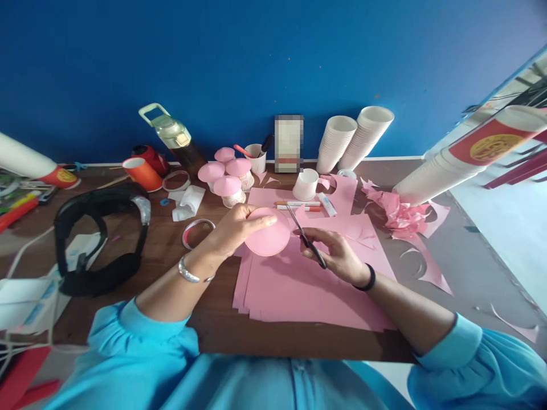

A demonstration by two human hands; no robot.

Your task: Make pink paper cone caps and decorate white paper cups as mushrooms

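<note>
My left hand point(237, 228) pinches a round pink paper disc point(269, 236), thumb on top and fingers behind. In my right hand point(335, 253) is a pair of scissors point(305, 236) with dark handles, its blades pointing up and left beside the disc's right edge. Under both hands lies a stack of pink paper sheets point(299, 290). Beyond the disc, markers point(299, 206) and a small white tube point(327, 205) rest on the paper, near an upturned white paper cup point(305, 185). Several cups with pink cone tops point(226, 185) stand behind my left hand.
Tall stacks of paper cups point(337, 145) stand against the blue wall. Crumpled pink scraps point(401, 213) lie at right beside a leaning cup stack point(444, 173). At left are a black padded headband point(100, 239), a tape roll point(199, 233), a bottle point(175, 136) and an orange cup point(143, 173).
</note>
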